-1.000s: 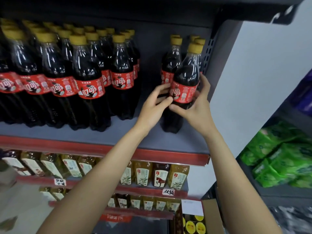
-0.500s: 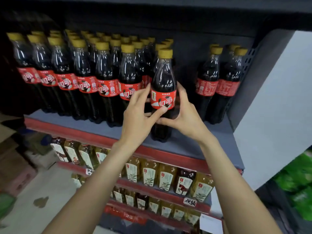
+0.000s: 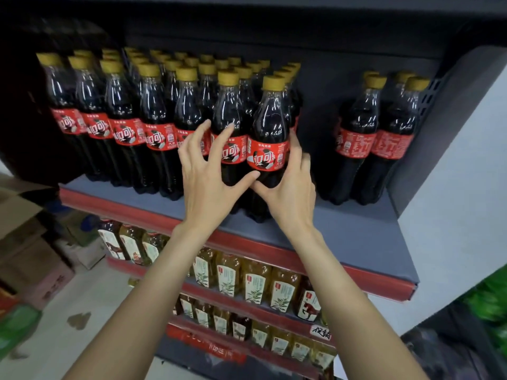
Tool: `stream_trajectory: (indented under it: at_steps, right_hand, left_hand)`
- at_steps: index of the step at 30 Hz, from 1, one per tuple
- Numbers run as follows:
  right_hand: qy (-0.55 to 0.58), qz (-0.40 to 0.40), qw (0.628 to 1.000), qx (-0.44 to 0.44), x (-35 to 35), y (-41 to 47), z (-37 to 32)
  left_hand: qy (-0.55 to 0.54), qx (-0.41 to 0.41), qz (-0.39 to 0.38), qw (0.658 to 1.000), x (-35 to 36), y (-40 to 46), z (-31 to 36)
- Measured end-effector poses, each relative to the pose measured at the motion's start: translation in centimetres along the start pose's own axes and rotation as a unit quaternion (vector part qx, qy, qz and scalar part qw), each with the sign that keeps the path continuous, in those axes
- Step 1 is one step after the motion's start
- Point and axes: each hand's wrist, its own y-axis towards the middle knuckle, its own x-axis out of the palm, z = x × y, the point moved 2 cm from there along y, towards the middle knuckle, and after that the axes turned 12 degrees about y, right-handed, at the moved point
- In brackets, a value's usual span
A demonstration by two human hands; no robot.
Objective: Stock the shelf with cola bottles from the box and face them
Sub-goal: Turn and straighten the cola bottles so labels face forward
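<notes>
A cola bottle [image 3: 270,124] with a yellow cap and red label stands on the grey shelf [image 3: 343,237], at the right end of the front row of cola bottles [image 3: 126,133]. Its label faces me. My right hand [image 3: 290,193] wraps the bottle's right side below the label. My left hand [image 3: 208,185] has its fingers spread in front of the neighbouring bottle, and only the thumb touches the end bottle's lower body. A small group of cola bottles [image 3: 356,141] stands apart at the shelf's right end.
An empty stretch of shelf [image 3: 318,165] separates the main block from the right group. Tea bottles [image 3: 255,286] fill the lower shelves. Cardboard boxes [image 3: 24,215] sit on the floor at left. Green packs [image 3: 491,297] lie on a rack at right.
The bottle went from the right group leftward to the end of the main row and now stands against it. My left fingers have lifted off and spread.
</notes>
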Motion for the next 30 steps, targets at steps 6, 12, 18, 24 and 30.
stream_trajectory:
  at_steps: [6,12,18,24,30]
  right_hand:
    - [0.069,-0.033,0.997,-0.013,-1.4,-0.5,0.5]
    - [0.069,0.146,0.985,-0.055,-8.7,-1.0,3.9]
    - [-0.008,0.099,0.995,0.016,-10.3,1.8,6.6]
    - [-0.022,0.054,0.998,0.025,-9.9,3.1,7.3]
    - [0.058,-0.018,0.998,0.024,-10.5,4.0,8.3]
  left_hand:
    - [-0.021,0.017,0.088,0.996,-0.2,-0.3,1.4]
    - [-0.22,0.202,0.128,0.946,-0.9,-1.4,7.1]
    - [-0.352,0.002,-0.194,0.916,6.1,1.6,12.3]
    - [-0.415,-0.121,-0.342,0.835,10.3,3.4,14.4]
    - [-0.36,-0.14,-0.236,0.892,9.3,1.4,12.8]
